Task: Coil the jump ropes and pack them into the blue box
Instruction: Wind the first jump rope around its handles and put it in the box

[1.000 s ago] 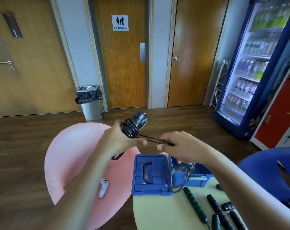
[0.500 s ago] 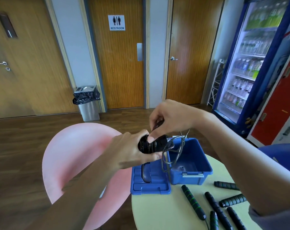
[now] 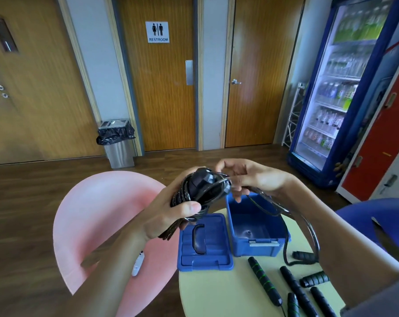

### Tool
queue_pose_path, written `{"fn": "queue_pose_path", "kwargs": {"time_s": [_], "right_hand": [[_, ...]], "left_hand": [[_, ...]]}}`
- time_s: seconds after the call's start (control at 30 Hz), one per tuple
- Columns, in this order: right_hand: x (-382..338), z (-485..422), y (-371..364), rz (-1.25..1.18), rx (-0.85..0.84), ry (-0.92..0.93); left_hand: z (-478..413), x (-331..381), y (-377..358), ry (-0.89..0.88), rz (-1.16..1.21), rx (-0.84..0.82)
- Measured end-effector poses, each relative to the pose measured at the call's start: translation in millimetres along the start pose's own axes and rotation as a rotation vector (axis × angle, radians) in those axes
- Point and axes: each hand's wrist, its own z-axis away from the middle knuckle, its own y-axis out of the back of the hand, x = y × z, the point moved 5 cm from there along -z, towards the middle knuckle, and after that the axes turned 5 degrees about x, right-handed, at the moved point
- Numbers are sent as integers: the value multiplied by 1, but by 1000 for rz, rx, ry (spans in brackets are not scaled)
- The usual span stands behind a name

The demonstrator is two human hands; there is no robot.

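Fingers [image 3: 237, 191] of the right hand [image 3: 255, 179] pinch the rope [image 3: 312, 234] just where it leaves the top end of the bundle [image 3: 200, 188]. The left hand [image 3: 168, 218] grips that bundle, its thumb pressed across the wound turns. The bundle's long axis tilts from lower left, by the left wrist, up to the right. The rope's loose tail drops from the right hand, passes over the box [image 3: 244, 250] and loops down to the table [image 3: 216, 294]. The open box lies below and a little right of the bundle, under the right hand, which is the nearer. The left hand hangs over the lid [image 3: 216, 236]. By my judgement the tail wants winding on before the bundle goes down into the box. Counted: one table, one box, one lid just beside it, one bundle in hand, and six handles [image 3: 263, 280] in view on the table.
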Motion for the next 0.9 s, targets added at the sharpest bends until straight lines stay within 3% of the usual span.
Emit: {"fn": "queue_pose_path", "kwargs": {"time_s": [0.3, 0.43, 0.6, 0.9], "right_hand": [[26, 0, -24, 240, 86, -85], [22, -2, -24, 346, 264, -24], [22, 5, -10, 310, 459, -60], [19, 13, -8, -34, 481, -132]], "left_hand": [[-12, 7, -3, 24, 460, -47], [-19, 3, 7, 88, 550, 89], [-22, -8, 23, 162, 420, 245], [-21, -11, 36, 164, 196, 401]]}}
